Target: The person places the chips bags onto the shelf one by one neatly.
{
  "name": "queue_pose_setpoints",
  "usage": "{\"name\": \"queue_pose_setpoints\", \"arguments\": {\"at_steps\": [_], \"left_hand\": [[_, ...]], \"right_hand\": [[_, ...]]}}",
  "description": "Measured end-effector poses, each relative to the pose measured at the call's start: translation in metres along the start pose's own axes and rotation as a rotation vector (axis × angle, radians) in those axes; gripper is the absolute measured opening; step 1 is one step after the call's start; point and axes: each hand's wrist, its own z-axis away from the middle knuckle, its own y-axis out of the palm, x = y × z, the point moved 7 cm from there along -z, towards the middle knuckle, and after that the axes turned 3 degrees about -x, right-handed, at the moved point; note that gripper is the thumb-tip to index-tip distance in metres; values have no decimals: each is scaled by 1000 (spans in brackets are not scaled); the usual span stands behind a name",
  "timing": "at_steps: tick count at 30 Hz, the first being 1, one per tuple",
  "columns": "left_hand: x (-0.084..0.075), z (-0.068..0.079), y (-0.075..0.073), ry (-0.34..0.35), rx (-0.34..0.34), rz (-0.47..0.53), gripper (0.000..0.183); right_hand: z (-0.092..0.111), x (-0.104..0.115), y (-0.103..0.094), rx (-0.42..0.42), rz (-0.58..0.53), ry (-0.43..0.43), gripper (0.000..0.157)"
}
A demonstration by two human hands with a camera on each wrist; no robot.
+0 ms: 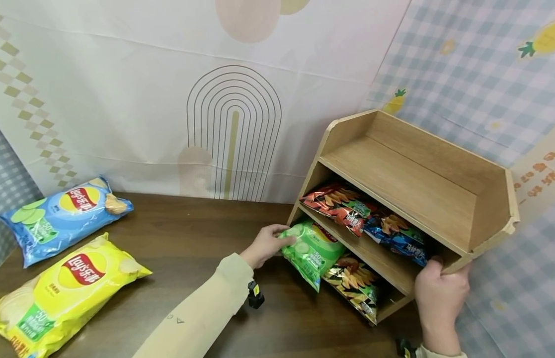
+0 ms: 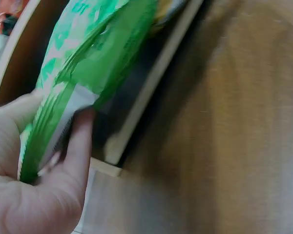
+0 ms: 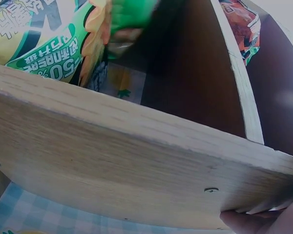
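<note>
My left hand [image 1: 269,246] pinches the left edge of a green chip bag [image 1: 314,251] at the left opening of a wooden shelf's [image 1: 416,166] lower level. In the left wrist view, thumb and fingers close on the crimped end of this green bag [image 2: 97,58], which tilts part way into the compartment. Beside it lies a black and yellow chip bag [image 1: 355,286]. A red chip bag [image 1: 333,201] and a dark blue one [image 1: 395,233] lie on the middle level. My right hand [image 1: 441,293] grips the shelf's right side, thumb at the front edge; some fingers are hidden behind the panel.
A blue Lay's bag [image 1: 64,216] and a yellow Lay's bag [image 1: 67,293] lie at the left of the brown table [image 1: 179,233]. A white patterned cloth [image 1: 138,99] hangs behind, and a checked cloth [image 1: 474,74] hangs behind the shelf on the right.
</note>
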Motion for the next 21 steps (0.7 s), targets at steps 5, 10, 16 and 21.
{"name": "queue_pose_setpoints", "arguments": {"at_steps": [5, 10, 16, 21], "left_hand": [[14, 6, -5, -28, -60, -4, 47], [22, 14, -7, -103, -57, 85, 67], [34, 24, 0, -215, -59, 310, 74], [44, 29, 12, -257, -40, 468, 54]], "right_hand": [[1, 1, 0, -12, -8, -13, 43], [0, 1, -1, -15, -13, -6, 45], [-1, 0, -1, -11, -15, -11, 45], [0, 0, 0, -8, -12, -3, 45]]}}
